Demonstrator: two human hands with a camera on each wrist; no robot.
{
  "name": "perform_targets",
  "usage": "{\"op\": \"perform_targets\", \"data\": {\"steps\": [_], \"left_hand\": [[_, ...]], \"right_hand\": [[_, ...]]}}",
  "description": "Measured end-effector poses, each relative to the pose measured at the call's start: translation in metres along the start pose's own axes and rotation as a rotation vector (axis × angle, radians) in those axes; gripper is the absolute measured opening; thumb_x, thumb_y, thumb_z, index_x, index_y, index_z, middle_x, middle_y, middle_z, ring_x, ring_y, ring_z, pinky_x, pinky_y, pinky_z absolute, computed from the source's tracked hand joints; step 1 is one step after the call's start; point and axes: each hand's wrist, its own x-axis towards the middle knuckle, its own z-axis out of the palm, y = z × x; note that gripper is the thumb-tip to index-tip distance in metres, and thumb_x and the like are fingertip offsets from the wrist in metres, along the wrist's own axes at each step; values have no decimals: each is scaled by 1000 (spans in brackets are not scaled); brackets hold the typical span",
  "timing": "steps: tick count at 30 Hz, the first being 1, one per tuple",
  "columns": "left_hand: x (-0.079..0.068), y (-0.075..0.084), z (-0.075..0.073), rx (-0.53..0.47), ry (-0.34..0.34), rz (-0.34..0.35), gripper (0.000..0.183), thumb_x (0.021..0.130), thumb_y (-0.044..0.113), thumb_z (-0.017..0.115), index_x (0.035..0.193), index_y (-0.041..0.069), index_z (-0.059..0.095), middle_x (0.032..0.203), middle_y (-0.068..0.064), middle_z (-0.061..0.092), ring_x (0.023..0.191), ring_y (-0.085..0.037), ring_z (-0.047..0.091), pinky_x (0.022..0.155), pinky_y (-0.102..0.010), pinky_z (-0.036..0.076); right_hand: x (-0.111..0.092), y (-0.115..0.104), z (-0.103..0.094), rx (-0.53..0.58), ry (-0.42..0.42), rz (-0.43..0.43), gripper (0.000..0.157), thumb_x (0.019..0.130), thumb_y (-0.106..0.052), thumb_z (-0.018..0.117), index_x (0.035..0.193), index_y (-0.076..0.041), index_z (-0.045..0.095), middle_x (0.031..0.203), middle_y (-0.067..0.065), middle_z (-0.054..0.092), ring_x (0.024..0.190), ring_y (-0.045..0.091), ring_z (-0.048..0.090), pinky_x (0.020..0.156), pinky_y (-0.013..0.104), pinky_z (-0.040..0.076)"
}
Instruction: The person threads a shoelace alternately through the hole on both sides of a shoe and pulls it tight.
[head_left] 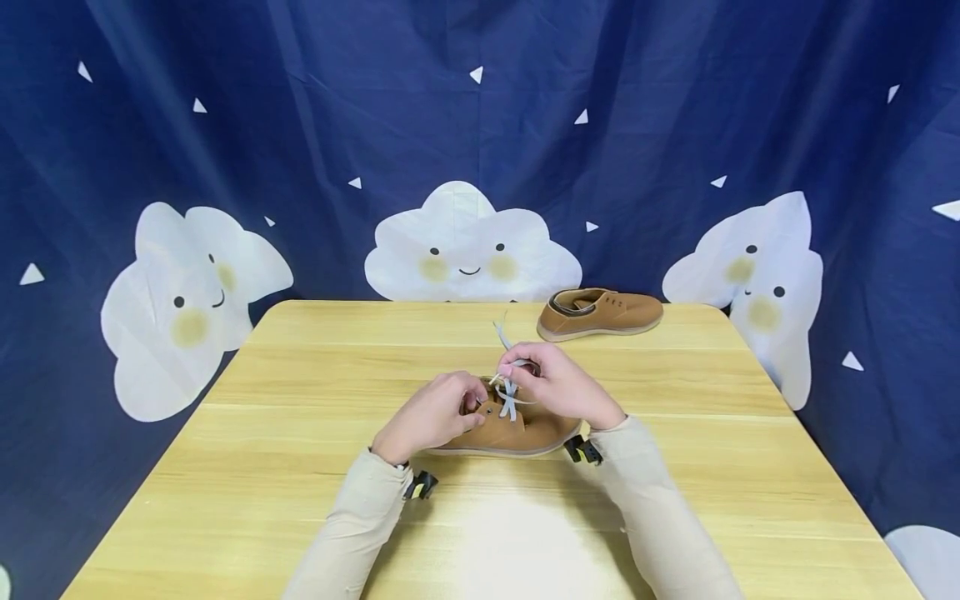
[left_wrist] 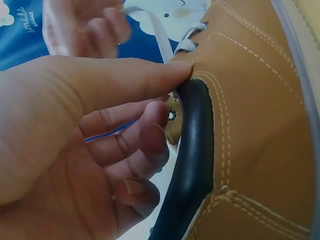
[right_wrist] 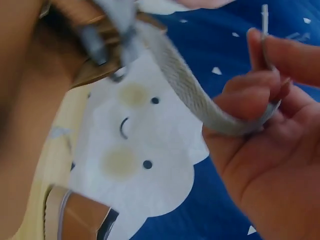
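A brown shoe with a pale sole lies on the table in front of me, toe to the right. My left hand grips the edge of its opening beside the top eyelets, thumb outside and fingers on the inner side, as the left wrist view shows. Above the shoe, my right hand pinches a flat light grey lace close to its end, and the lace tip sticks up past the fingertips. The lace crosses over the tongue through the lower eyelets. Another loose lace end extends behind the right hand.
A second brown shoe, with no lace showing in its eyelets, stands at the back edge of the wooden table. A dark blue curtain with white smiling clouds hangs behind and along both sides.
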Motion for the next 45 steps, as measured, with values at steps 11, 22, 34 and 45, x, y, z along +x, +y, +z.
{"op": "perform_targets", "data": {"steps": [11, 22, 34, 45], "left_hand": [[-1, -1, 3, 2, -7, 13, 16, 89, 10, 80, 95, 16, 67, 81, 7, 60, 73, -6, 54, 68, -25, 47], [-1, 1, 1, -7, -10, 32, 17, 88, 8, 78, 94, 15, 65, 82, 7, 59, 73, -7, 53, 68, -24, 46], [-1, 0, 2, 5, 12, 27, 17, 87, 8, 78, 95, 15, 65, 81, 7, 59, 72, -7, 53, 67, -24, 46], [-7, 16, -4, 111, 75, -18, 7, 91, 16, 72, 96, 13, 68, 76, 7, 57, 66, -7, 51, 58, -24, 43]], "right_hand": [[4, 9, 19, -388, -13, -25, 11, 100, -8, 66, 92, -10, 73, 86, 0, 63, 78, 10, 52, 72, 26, 47], [4, 8, 26, -440, -101, -79, 22, 99, -4, 64, 79, -12, 64, 78, -3, 55, 77, 11, 48, 71, 24, 42], [1, 5, 32, -500, -169, -125, 29, 87, 16, 51, 76, -9, 62, 78, -1, 45, 74, 11, 40, 67, 22, 37], [5, 6, 29, -362, -120, -120, 38, 85, 20, 56, 102, -9, 72, 87, 0, 72, 79, 13, 59, 75, 26, 49]]}}
